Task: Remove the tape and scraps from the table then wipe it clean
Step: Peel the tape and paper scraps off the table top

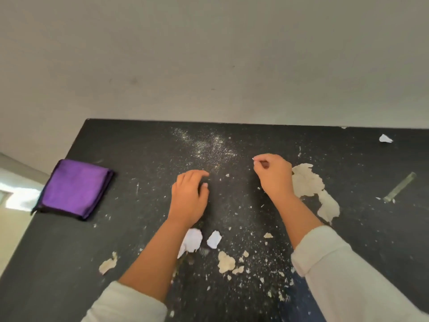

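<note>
Nearest the camera, two rolled cream sleeves (329, 256) frame the lower edge, with bare forearms extending onto a dark surface (144, 145) set against a pale wall. The left hand (189, 196) hovers palm-down at centre, fingers loosely curled and grasping nothing that can be seen. The right hand (274, 173) lies farther out and to the right, thumb and forefinger closed in a pinch around what appears to be a tiny white fragment (253, 159); its identity is too small to confirm. Scraps are distributed around both hands: two white paper scraps (214, 239) just behind the left wrist, beige torn pieces (225, 261) nearer the camera, a large beige patch (308, 182) immediately right of the right hand, and a lone white scrap (385, 138) near the far right edge. A strip of clear tape (399, 187) lies well apart to the right, its long axis running diagonally from near-left to far-right; the right hand is plainly the nearer to it. White powder (209, 145) dusts the surface just beyond both hands. A folded purple cloth (74, 189) rests at the left edge, closer to the left hand, untouched. Judged from this layout, scrap collection is in progress and wiping has not begun.
</note>
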